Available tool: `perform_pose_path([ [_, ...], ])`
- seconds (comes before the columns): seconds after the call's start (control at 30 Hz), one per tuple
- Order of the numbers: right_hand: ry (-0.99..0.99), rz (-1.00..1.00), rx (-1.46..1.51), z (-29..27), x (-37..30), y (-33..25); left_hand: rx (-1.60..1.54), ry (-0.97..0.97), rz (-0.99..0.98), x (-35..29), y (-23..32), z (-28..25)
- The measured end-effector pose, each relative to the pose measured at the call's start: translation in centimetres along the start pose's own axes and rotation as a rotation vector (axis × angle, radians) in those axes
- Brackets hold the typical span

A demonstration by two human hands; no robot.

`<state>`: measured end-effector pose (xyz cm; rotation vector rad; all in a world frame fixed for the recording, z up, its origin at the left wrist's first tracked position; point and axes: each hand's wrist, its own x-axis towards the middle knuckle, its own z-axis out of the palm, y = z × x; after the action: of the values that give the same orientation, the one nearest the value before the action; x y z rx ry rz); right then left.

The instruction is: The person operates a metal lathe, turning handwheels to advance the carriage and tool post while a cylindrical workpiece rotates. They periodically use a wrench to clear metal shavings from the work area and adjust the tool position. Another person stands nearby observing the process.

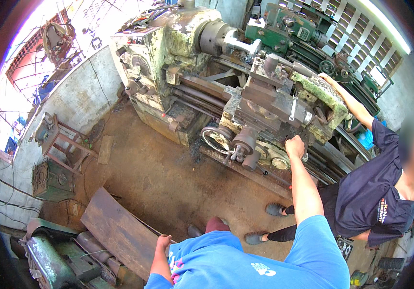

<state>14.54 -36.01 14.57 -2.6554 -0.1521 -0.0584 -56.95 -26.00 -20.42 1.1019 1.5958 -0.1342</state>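
Observation:
My right hand (294, 146) is closed round a small handle on the carriage of a large, worn metal lathe (178, 96); the fingers hide most of the handle. A wrench (293, 109) lies on the slide just above that hand. In the lathe's chuck (212, 38) sits a shiny, flanged metal workpiece (243, 45). The tool post (270, 67) stands to the right of the workpiece, apart from it. Low by my side, my left hand (164, 240) has its fingers curled, with nothing visible in them, beside the edge of a brown metal sheet (120, 226).
At the right stands a person in a dark shirt (375, 188), one hand (326, 78) resting on the lathe's tailstock (320, 96). Behind is a green lathe (284, 31). A wooden stand (67, 142) is by the left wall, and a green machine (48, 257) at lower left.

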Motion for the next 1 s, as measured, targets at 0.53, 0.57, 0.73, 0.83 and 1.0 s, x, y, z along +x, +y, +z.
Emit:
perform_pose_path([
  [0.53, 0.013, 0.005, -0.010, 0.3, 0.1, 0.1, 0.404, 0.039, 0.126, -1.9, 5.6, 0.0],
  [0.57, 0.021, -0.012, -0.013, 0.4, 0.2, 0.2, 0.334, 0.066, 0.269, -3.3, 9.0, 0.6],
  [0.73, 0.064, -0.095, -0.070, 1.2, 0.8, 0.9, 0.670, 0.064, 0.894, -17.6, 30.4, 2.8],
  [0.83, 0.053, -0.105, -0.071, 1.6, 1.2, 1.2, 0.742, 0.102, 1.152, -28.3, 40.4, 3.7],
  [1.0, 0.031, -0.124, -0.129, 1.3, 1.2, 1.0, 0.900, -0.118, 1.119, -39.4, 49.4, 2.5],
])
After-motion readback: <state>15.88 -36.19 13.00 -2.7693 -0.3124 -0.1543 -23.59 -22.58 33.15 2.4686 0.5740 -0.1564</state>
